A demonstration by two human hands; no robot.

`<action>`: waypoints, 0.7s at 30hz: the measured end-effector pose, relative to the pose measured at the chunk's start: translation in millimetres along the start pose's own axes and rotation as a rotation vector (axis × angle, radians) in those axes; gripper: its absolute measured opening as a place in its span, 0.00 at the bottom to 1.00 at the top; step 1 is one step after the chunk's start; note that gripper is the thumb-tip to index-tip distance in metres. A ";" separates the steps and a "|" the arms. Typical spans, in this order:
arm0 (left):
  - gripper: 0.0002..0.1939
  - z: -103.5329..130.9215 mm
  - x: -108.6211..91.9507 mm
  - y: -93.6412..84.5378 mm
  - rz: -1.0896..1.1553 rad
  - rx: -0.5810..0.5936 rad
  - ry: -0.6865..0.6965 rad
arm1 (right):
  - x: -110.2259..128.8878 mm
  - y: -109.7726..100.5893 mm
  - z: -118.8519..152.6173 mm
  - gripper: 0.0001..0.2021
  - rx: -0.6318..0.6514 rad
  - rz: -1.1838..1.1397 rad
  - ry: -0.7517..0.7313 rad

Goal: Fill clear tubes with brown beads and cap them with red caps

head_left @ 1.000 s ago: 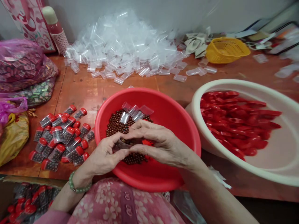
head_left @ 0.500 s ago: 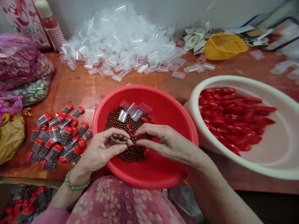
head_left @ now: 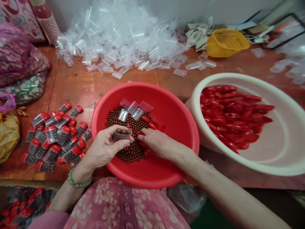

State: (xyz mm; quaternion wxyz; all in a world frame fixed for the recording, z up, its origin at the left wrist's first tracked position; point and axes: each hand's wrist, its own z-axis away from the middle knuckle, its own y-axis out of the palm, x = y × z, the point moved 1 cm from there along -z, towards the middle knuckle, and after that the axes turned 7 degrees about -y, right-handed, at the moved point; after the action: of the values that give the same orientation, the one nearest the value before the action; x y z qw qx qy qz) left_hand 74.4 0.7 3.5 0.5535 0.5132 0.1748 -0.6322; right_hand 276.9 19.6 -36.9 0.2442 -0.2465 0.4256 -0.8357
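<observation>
Our left hand (head_left: 101, 149) clamps its fingers around a clear tube (head_left: 121, 136) of brown balls (head_left: 123, 131) over the red basin (head_left: 147, 183); our right hand (head_left: 159, 144) is beside red caps (head_left: 152, 126), fingertips hidden, grip impossible to tell.

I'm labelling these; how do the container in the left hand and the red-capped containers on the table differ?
The held container is uncapped, brown beads showing at its mouth; the capped containers have red lids. The held container is in the left hand; the capped containers lie heaped on the table. Both hold round beads.
</observation>
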 end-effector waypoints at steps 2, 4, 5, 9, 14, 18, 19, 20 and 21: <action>0.13 0.7 1.3 0.6 0.031 0.006 -0.020 | 1.2 6.4 -2.6 0.12 -0.015 0.023 0.011; 0.14 1.2 1.2 1.5 0.053 0.020 -0.042 | 0.9 11.7 -3.8 0.13 -0.033 0.033 0.008; 0.14 1.4 0.8 2.1 0.063 0.022 -0.043 | 0.4 13.7 -4.1 0.12 -0.042 0.037 0.004; 0.14 0.3 0.4 4.4 0.074 0.080 -0.021 | -3.1 15.9 -4.4 0.10 -0.068 0.036 -0.005; 0.16 -3.0 3.5 2.6 0.085 0.062 -0.002 | -11.5 7.1 3.1 0.08 -0.124 0.017 0.009; 0.15 -4.4 5.1 1.3 0.081 0.055 -0.004 | -19.2 -4.5 15.1 0.05 -0.319 -0.224 0.021; 0.14 -4.8 5.3 1.1 0.082 0.045 -0.003 | -20.0 -7.3 18.0 0.06 -0.408 -0.349 0.021; 0.14 -5.3 5.6 1.0 0.079 0.035 -0.004 | -19.9 -9.9 20.5 0.07 -0.503 -0.490 0.016; 0.13 -5.9 5.9 1.0 0.071 0.024 -0.010 | -18.8 -12.2 22.6 0.09 -0.591 -0.629 0.012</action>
State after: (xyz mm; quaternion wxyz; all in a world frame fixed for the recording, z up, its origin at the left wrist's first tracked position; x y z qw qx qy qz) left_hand 78.8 1.9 -3.5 0.5703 0.5226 0.1463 -0.6167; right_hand 302.7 24.2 -18.9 -0.1062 -0.4188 0.5522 -0.7130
